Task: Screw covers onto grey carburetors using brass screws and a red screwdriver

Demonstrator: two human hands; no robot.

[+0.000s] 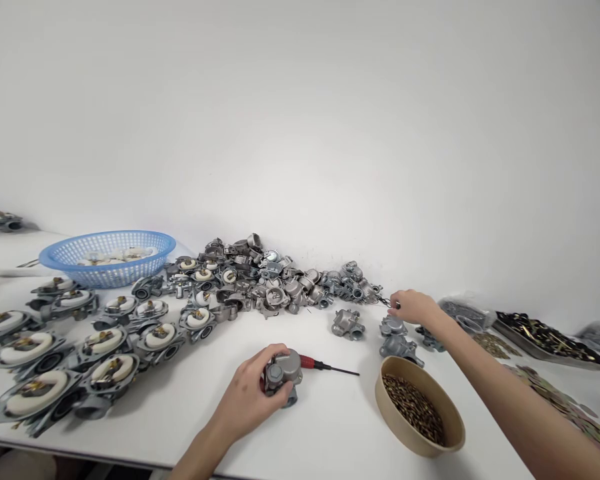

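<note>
My left hand [253, 392] grips a grey cast-metal housing [284, 375] on the white table [330, 427], near the front edge. Just behind the housing lies a small screwdriver [325, 366] with a red handle, tip pointing right. My right hand [413, 306] reaches far across the table, fingertips pinched on something small and dark beside the right end of a big pile of grey metal housings [275, 277]. What it pinches is too small to identify. Three loose housings [394, 337] lie just below that hand.
A brown paper bowl [420, 417] of small brass screws stands at the front right. Rows of assembled housings with white discs [75, 353] fill the left side. A blue plastic basket [107, 257] sits at the back left. Trays and bags of small parts [545, 337] line the right.
</note>
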